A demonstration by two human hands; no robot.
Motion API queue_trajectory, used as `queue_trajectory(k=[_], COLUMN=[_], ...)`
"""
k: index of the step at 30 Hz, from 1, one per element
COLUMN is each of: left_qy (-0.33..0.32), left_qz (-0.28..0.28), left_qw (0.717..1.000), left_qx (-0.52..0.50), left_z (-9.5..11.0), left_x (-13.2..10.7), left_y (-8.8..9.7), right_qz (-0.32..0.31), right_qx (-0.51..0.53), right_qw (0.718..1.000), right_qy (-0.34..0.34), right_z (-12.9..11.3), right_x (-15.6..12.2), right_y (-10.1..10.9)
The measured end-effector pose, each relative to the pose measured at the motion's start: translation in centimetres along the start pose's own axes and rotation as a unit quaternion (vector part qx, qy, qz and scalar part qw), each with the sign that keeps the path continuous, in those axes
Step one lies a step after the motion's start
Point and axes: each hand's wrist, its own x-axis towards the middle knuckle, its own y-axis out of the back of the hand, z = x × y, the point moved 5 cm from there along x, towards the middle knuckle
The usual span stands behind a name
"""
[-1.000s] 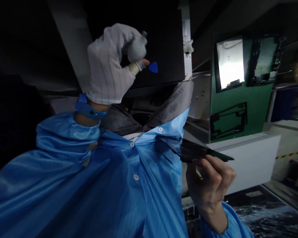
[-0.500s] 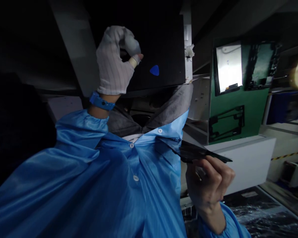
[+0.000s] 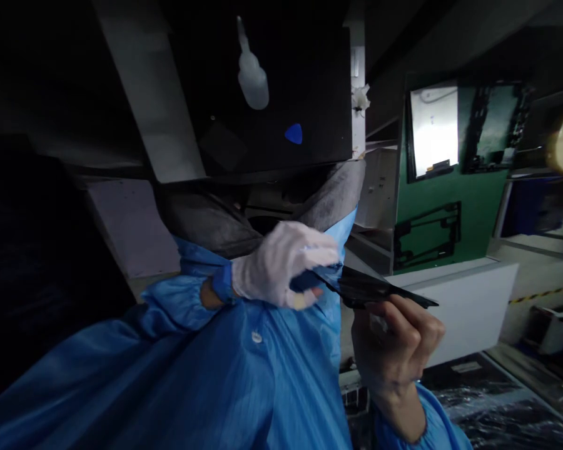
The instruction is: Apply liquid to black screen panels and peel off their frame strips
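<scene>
My left hand [image 3: 281,265], in a white striped glove with bare fingertips, is in front of the blue smock. Its fingers and thumb curve apart around the left end of a thin dark panel [image 3: 370,287]; contact cannot be made out. At the right, my bare right hand [image 3: 398,340] grips that panel by its lower edge, fingers closed, the panel seen nearly edge-on. On the black work surface [image 3: 309,75] lie a translucent squeeze bottle [image 3: 253,81] with a narrow nozzle and a blue triangular pick [image 3: 294,133].
To the right, a green board [image 3: 478,231] bears a bright silver plate [image 3: 434,131] and black frames [image 3: 429,231]. A white panel [image 3: 469,306] stands below it. Plastic-wrapped dark material [image 3: 497,406] is at the lower right. A grey strip [image 3: 154,94] borders the work surface's left.
My left hand has let go of the squeeze bottle, which lies on the work surface, and has come down and right to the dark panel. My right hand stays nearly still.
</scene>
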Motion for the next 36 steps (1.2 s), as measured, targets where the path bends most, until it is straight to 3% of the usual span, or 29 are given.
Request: queue_trajectory(k=[3, 7, 18, 26, 36], left_qy=[-0.027, -0.016, -0.012, 0.022, 0.068], left_qz=[-0.003, -0.006, 0.014, -0.022, -0.069], left_qw=[0.999, 0.999, 0.999, 0.997, 0.989], left_qx=[-0.031, -0.038, -0.049, -0.075, -0.108], left_z=[2.3, 2.0, 2.0, 1.9, 1.3], left_x=[0.0, -0.3, -0.5, -0.8, -0.9], left_y=[-3.4, -5.0, -4.5, -4.6, -5.4], right_qz=[0.003, 0.005, 0.010, 0.021, -0.019], right_qx=[-0.009, -0.006, 0.003, 0.017, 0.024], right_qw=[1.000, 1.000, 1.000, 1.000, 0.999], right_qy=[0.000, -0.001, 0.022, 0.003, 0.016], right_z=[-0.2, -0.4, -0.3, -0.4, 0.7], right_x=[0.2, 0.0, 0.0, -0.8, 0.1], right_y=[0.0, -0.1, 0.0, 0.2, 1.0])
